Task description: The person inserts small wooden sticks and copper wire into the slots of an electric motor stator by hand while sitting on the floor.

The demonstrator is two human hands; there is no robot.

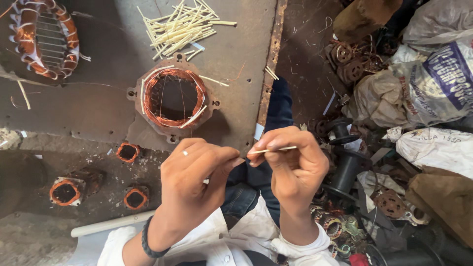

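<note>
Thin cream insulating sleeve stick (276,149) pinched at both ends by left hand (197,182) and right hand (295,167) | at 6 o'clock of copper-wound round stator (173,96) | judged light, bendable, best gripped near ends.

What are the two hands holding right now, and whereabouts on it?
A thin cream-coloured strip. The right hand pinches it along its length; the left hand meets its left end at the fingertips.

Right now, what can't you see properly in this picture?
All in the head view:
- Wound stator: cut off by the top-left edge.
- Thin stick: its middle is hidden inside the right hand.
- Left hand fingertips: what they pinch is too small to tell.
- Black spools: partly behind the right hand.
</note>
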